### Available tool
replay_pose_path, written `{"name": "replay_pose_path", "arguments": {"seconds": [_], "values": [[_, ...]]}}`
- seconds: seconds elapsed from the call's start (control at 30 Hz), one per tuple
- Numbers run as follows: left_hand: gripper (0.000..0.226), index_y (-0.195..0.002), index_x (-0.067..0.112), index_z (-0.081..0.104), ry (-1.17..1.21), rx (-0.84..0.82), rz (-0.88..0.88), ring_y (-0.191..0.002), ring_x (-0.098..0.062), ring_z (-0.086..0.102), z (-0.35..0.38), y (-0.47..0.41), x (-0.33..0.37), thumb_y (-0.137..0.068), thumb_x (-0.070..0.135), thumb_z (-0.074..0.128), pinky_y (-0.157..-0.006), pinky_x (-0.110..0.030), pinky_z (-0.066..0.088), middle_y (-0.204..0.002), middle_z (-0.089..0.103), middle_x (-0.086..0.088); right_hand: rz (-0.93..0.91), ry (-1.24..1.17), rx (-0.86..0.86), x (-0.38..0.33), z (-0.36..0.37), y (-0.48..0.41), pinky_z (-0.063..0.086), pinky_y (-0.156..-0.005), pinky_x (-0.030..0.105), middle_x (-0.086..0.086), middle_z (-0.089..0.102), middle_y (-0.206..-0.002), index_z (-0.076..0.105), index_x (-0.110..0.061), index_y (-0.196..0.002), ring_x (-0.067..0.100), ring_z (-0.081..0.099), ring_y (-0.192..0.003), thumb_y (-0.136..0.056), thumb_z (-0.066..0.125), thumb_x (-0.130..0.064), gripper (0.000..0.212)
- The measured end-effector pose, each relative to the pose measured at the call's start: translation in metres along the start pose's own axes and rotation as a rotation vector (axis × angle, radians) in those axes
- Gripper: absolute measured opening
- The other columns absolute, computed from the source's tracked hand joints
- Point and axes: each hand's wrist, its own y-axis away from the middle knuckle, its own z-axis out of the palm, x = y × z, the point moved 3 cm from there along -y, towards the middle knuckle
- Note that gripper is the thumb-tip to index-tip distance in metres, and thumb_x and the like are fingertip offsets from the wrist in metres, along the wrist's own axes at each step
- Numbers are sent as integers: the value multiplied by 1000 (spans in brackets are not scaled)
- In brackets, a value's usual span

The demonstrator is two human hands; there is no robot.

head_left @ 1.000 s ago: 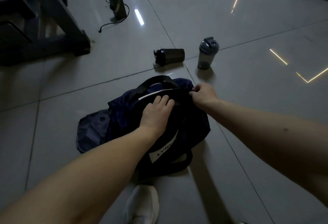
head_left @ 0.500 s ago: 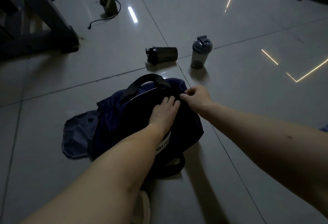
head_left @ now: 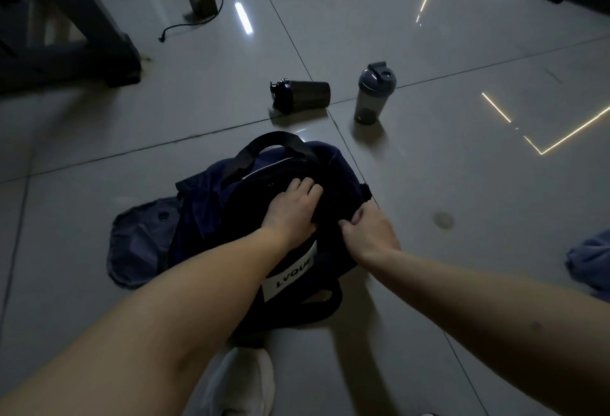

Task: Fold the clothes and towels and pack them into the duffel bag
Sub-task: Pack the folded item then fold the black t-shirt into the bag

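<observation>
Your left hand [head_left: 293, 207] is lying flat, fingers nearly straight, on the dark top of the duffel bag [head_left: 204, 217], probably pressing the load down so the opening can close. Your right hand [head_left: 369, 234] is pinching the bag's right-hand rim, fingers curled on the fabric. Whether a zipper pull is in that pinch cannot be told. The bag is sitting on the floor [head_left: 462, 184], slumping softly, navy with black handles [head_left: 274, 141] and a white LVQUE label [head_left: 290, 272]. A grey garment [head_left: 142, 244] is lying against its left side, and a blue towel [head_left: 591, 264] is lying well off to its right.
</observation>
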Motion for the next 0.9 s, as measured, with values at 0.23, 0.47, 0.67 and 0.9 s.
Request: {"name": "replay_pose_path", "arguments": {"seconds": [0.23,0.47,0.67,0.9], "values": [[69,-142,20,39,10,-76,79,-125,-23,39,-3,2,-11,-83,41,68,-99,-38,46,-141,41,-1,94,0,-186,-15,25,3,60,-77,41,1,64,-85,59,-18,-94,24,65,-78,-76,68,-57,44],[65,-143,23,40,-72,-60,122,-126,-24,40,-4,9,-15,-85,40,65,-103,-40,40,-143,42,-2,71,40,-295,-13,30,7,61,-78,41,5,65,-88,60,-14,-96,24,65,-79,-84,63,-28,19],[52,-125,16,54,11,66,166,-114,-26,50,-13,11,-2,-80,36,71,-91,-42,49,-133,51,-5,-35,-271,-112,-10,-10,23,40,-54,30,2,58,-70,53,-14,-68,20,55,-64,-84,55,-30,22],[60,-133,16,55,-30,-168,366,-128,-27,45,-7,7,22,-84,50,61,-104,-40,40,-144,49,-6,-28,-370,-16,4,-15,27,48,-53,47,1,45,-50,42,-15,-51,24,48,-53,-76,52,-34,33]]}}
